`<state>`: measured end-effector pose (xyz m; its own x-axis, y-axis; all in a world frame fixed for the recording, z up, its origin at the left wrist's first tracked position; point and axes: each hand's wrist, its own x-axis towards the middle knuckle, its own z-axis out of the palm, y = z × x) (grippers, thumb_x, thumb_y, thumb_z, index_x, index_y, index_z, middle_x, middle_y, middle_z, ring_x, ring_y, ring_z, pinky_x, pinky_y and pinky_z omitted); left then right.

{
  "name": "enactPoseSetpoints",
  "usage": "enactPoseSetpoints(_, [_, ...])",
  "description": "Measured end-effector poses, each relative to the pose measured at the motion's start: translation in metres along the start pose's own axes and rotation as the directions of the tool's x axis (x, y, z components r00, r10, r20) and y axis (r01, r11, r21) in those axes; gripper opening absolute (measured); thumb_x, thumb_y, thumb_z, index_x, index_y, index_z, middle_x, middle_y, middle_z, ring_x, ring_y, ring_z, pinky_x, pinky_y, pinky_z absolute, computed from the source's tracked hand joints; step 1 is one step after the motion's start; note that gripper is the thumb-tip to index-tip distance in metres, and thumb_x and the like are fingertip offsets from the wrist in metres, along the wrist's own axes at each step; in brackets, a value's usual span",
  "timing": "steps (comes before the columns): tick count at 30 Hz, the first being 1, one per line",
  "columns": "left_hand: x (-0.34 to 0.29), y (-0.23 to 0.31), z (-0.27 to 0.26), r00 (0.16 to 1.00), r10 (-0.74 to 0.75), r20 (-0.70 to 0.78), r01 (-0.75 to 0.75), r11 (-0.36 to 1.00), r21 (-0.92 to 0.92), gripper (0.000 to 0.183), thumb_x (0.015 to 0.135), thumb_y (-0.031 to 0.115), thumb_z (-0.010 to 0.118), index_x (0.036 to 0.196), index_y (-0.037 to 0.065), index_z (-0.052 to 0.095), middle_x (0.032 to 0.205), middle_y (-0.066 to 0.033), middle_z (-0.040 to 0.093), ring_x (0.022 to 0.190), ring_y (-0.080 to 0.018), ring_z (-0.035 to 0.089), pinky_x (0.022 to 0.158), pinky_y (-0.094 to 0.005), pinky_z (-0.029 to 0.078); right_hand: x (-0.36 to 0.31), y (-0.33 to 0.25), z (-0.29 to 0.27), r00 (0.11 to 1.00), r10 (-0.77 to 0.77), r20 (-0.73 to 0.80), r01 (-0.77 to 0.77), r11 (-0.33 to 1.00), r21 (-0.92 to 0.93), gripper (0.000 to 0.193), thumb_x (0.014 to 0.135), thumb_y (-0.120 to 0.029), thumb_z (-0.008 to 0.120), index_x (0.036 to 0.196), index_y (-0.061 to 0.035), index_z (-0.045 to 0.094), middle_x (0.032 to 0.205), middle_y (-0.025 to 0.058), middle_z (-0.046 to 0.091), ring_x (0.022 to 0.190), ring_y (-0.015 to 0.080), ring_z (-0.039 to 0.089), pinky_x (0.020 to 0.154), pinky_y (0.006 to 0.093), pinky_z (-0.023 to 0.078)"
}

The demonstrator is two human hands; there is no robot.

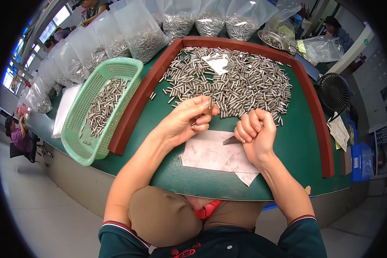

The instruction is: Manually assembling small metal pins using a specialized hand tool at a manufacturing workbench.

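Observation:
My left hand (187, 118) is closed in a pinch above the green tabletop, with a small metal pin (210, 102) at its fingertips. Beside it, my right hand (259, 133) is curled into a fist round a dark, flat, pointed metal tool (231, 140); its tip sticks out toward the left, and my fingers hide the rest. Beneath both hands lies a smudged whitish paper sheet (210, 152). Just beyond them spreads a wide heap of short, shiny metal pins (253, 81), with a white scrap of paper (217, 63) on top.
A dark red wooden frame (311, 103) borders the heap on three sides. At the left stands a green perforated basket (69, 142) partly filled with pins. Clear bags of pins (139, 36) line the back and left. A black fan (334, 91) is at right. Other people sit farther off.

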<state>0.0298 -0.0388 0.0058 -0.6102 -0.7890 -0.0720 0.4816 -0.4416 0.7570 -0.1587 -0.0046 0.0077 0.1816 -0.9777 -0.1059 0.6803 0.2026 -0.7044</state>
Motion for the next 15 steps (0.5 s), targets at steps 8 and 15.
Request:
enactPoseSetpoints(8, [0.0038, -0.0077, -0.0058, 1.000, -0.014, -0.024, 0.011, 0.995, -0.102, 0.008, 0.084, 0.011, 0.052, 0.092, 0.008, 0.051, 0.081, -0.0020, 0.053, 0.052, -0.0020, 0.032, 0.044, -0.0142, 0.027, 0.0007, -0.0003, -0.0001, 1.000, 0.002, 0.001, -0.002, 1.000, 0.004, 0.033, 0.081, -0.019, 0.032, 0.050, -0.0130, 0.024, 0.043, -0.0003, 0.024, 0.039, 0.0102, 0.021, 0.040, 0.0253, 0.022])
enactPoseSetpoints(15, [0.0044, -0.0108, -0.0089, 1.000, -0.013, 0.017, 0.015, 0.993, -0.113, 0.010, 0.083, 0.009, 0.053, 0.094, 0.009, 0.053, 0.081, -0.0024, 0.054, 0.052, -0.0027, 0.032, 0.044, -0.0149, 0.026, 0.0008, -0.0008, 0.0000, 1.000, 0.000, 0.001, 0.000, 1.000, 0.002, 0.033, 0.082, -0.020, 0.032, 0.050, -0.0131, 0.024, 0.043, -0.0004, 0.023, 0.038, 0.0101, 0.021, 0.040, 0.0253, 0.022])
